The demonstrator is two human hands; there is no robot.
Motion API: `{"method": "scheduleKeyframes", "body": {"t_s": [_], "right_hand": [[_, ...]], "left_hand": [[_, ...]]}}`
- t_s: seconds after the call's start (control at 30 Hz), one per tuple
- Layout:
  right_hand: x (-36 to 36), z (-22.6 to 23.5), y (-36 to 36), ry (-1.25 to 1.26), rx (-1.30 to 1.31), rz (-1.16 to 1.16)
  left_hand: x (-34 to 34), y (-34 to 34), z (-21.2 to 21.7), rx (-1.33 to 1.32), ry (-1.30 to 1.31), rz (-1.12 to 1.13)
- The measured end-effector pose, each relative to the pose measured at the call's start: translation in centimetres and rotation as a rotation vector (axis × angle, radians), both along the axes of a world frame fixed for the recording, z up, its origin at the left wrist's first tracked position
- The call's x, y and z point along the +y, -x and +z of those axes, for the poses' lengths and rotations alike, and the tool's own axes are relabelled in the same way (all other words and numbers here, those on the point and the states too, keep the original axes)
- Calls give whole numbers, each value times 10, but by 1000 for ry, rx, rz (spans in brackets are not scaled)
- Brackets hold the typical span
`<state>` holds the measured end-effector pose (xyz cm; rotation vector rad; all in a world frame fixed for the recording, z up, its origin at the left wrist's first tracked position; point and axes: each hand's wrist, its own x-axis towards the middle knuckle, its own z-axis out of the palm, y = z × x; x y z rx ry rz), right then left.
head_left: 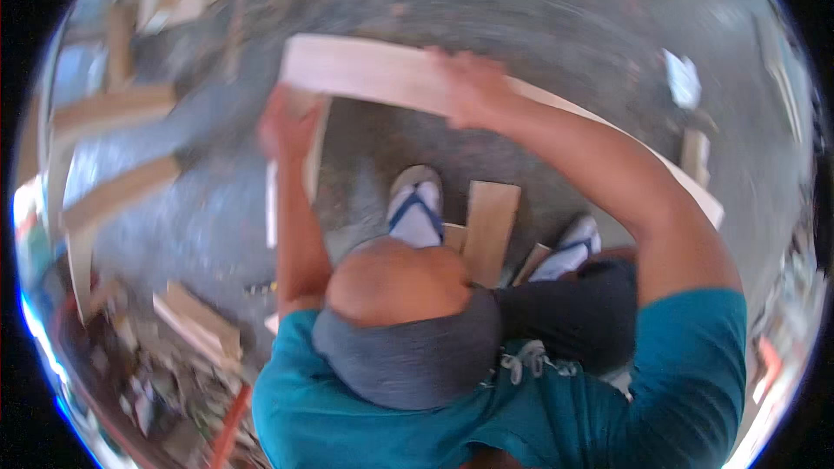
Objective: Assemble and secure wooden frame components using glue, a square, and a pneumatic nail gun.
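A long pale wooden board (373,69) runs across in front of me, from upper left toward the right, partly hidden behind my right forearm. My right hand (473,89) is closed over its edge, fingers on the far side. At the board's left end a second wooden board (317,152) meets it at a corner and comes back toward me. My left hand (288,124) is wrapped around this second board just below the corner. Motion blurs both hands, and how the two boards join cannot be made out.
Between my sandalled feet lies a short wooden plank (491,230). Curved wooden pieces (122,191) stand at the left, with a wood offcut (200,326) and scraps below them. A crumpled white piece (682,80) and a wood block (695,155) lie on the right.
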<state>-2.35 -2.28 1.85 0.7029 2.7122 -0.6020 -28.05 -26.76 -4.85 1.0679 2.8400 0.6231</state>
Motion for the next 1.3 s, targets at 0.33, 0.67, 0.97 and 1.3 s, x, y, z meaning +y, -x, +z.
{"method": "scheduleKeyframes", "body": {"t_s": [0.33,0.67,0.97,1.3], "right_hand": [[7,4,-63,-176,-172,21],[15,14,-80,-175,-246,-3],[17,9,-78,-66,-286,-20],[19,13,-76,-90,-282,6]], "left_hand": [[24,-61,18,56,-119,-68],[55,-88,20,6,-91,46],[55,-81,29,-139,-32,88],[55,-79,28,-148,-46,96]]}}
